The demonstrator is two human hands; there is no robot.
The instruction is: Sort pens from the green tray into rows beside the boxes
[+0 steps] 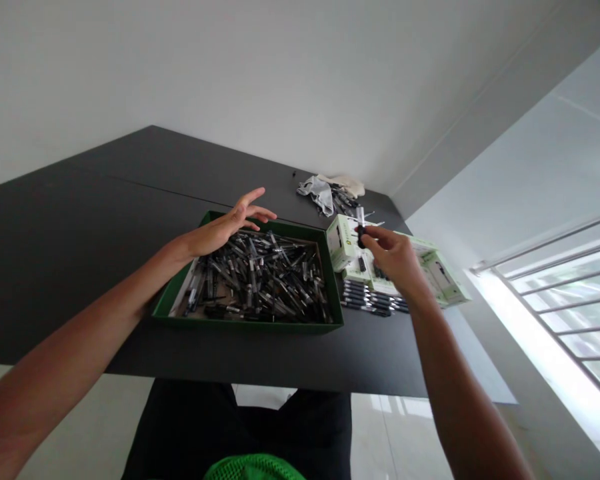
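Note:
My left hand (237, 222) hovers over the back left part of a green box (250, 327), its fingers spread and nothing in them. Many loose pens (265, 277) with clear barrels and dark parts lie jumbled in that box. To the right, my right hand (391, 255) pinches a pen (361, 223) between thumb and fingers; its clear end points up and its dark part is at the fingertips. This hand is above the light green cartons (341, 241). Below them on the table, dark pens (364, 297) lie side by side in rows, partly hidden by my right wrist.
Behind the cartons, a grey-and-white cloth (319, 193) and a cream cloth (347, 183) lie beside more loose pens (344, 200). An open carton (443, 277) sits at the right side of the dark table (105, 220). A wall runs behind, and a barred window (575, 307) is at right.

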